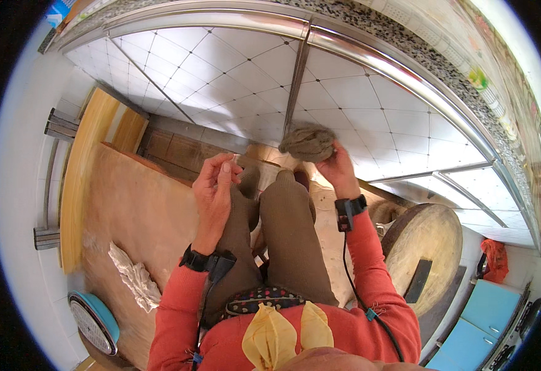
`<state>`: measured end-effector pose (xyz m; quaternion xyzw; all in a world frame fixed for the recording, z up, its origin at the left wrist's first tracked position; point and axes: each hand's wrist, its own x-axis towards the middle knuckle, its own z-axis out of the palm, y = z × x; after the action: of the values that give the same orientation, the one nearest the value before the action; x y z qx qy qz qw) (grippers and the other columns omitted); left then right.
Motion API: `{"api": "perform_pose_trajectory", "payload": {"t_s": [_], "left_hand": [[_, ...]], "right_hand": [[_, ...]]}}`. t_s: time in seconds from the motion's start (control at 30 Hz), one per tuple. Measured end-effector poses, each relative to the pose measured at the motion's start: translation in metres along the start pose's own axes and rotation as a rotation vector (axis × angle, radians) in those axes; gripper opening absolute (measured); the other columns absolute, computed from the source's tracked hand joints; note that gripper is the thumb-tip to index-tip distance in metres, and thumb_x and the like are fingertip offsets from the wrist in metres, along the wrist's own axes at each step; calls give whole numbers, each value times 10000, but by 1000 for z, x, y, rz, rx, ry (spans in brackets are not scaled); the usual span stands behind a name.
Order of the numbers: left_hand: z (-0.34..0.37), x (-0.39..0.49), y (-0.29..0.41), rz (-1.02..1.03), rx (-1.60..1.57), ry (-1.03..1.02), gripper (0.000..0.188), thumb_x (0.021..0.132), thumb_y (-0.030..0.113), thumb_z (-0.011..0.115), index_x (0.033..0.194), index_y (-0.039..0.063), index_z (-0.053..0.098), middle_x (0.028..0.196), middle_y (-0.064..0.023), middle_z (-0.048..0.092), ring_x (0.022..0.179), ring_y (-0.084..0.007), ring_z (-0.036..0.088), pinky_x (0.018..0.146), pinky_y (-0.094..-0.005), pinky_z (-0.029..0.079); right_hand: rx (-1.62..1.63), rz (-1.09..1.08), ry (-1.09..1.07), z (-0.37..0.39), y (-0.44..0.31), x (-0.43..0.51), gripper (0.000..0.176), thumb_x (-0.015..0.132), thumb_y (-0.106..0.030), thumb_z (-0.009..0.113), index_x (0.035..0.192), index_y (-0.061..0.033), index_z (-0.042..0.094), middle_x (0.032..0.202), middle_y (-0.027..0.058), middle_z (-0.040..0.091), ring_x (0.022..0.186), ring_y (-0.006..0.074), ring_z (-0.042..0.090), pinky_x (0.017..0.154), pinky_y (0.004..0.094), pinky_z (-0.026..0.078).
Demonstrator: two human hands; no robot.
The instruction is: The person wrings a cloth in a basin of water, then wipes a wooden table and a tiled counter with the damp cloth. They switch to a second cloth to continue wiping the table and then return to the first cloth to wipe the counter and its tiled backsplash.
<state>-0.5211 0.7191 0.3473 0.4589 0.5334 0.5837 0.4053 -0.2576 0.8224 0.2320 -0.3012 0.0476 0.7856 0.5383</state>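
My right hand [339, 169] grips the edge of a bunched grey-brown cloth [308, 143], held up in front of the tiled cabinet doors; the cloth is slightly blurred. To the left, my left hand [217, 183] is raised above my thigh with its fingers curled and thumb near the fingertips. Something small and pale may be at those fingertips, but it is too unclear to tell. The two hands are apart, over my brown-trousered knees [289, 204]. Each wrist wears a black strap with a device.
A brown wooden board or tabletop [136, 208] lies left, bearing a crumpled whitish cloth or plastic [133, 276]. A round wooden block [428, 246] with a dark flat bar [418, 280] stands right. White tiled cabinet doors [233, 69] are ahead, beneath a speckled stone counter [419, 32].
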Motion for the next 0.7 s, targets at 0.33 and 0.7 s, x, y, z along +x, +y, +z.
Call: {"api": "perform_pose_trajectory", "payload": {"t_s": [0.33, 0.7], "left_hand": [[-7, -3, 0, 35, -35, 36, 220, 996, 185, 498, 1106, 18, 588, 874, -46, 646, 741, -89, 571, 650, -220, 457], [-12, 3, 4, -43, -65, 47, 203, 991, 138, 494, 1114, -6, 567, 905, -76, 641, 771, -108, 584, 691, -252, 493]], "right_hand": [[-142, -62, -21, 21, 14, 5, 360, 985, -220, 449, 1282, -19, 482, 1291, 147, 545, 1168, 281, 545, 1016, 443, 448], [-1378, -188, -399, -152, 68, 141, 399, 887, -123, 601, 1260, -3, 524, 1228, 125, 610, 1085, 243, 591, 956, 350, 474]]}}
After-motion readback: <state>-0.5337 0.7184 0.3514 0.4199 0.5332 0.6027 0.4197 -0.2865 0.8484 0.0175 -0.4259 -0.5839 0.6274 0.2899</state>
